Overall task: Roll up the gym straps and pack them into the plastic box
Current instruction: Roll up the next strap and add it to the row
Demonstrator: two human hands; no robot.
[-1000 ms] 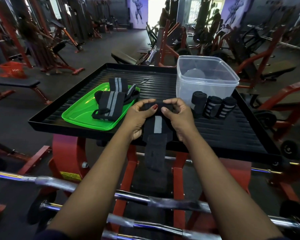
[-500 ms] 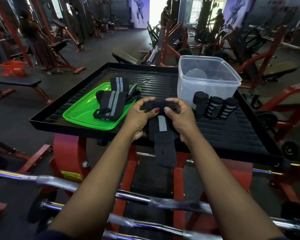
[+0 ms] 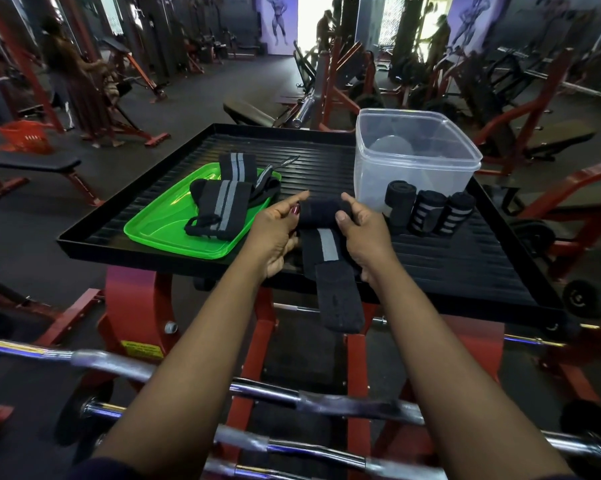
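1. The black gym strap with a grey stripe point(image 3: 321, 212) is half rolled and held between my two hands, over the near part of the black ribbed tray point(image 3: 465, 258). Its loose tail hangs down past that tray's near edge.
2. My left hand point(image 3: 275, 230) pinches the roll's left end, with the thumb against it and the forefinger pointing straight out above it.
3. My right hand point(image 3: 365, 233) grips the roll's right end, with the thumb on the front and the fingers curled over the top.
4. Just right of the roll, three rolled black straps point(image 3: 429, 211) stand side by side, close in front of the clear square plastic box point(image 3: 417, 126), which has no lid on.
5. To the left, a bright green plastic tray point(image 3: 160, 226) carries the unrolled black-and-grey straps point(image 3: 223, 209) in a loose heap.
6. The black ribbed tray rests on a red metal frame point(image 3: 136, 306), and chrome bars point(image 3: 119, 365) run across below my forearms.
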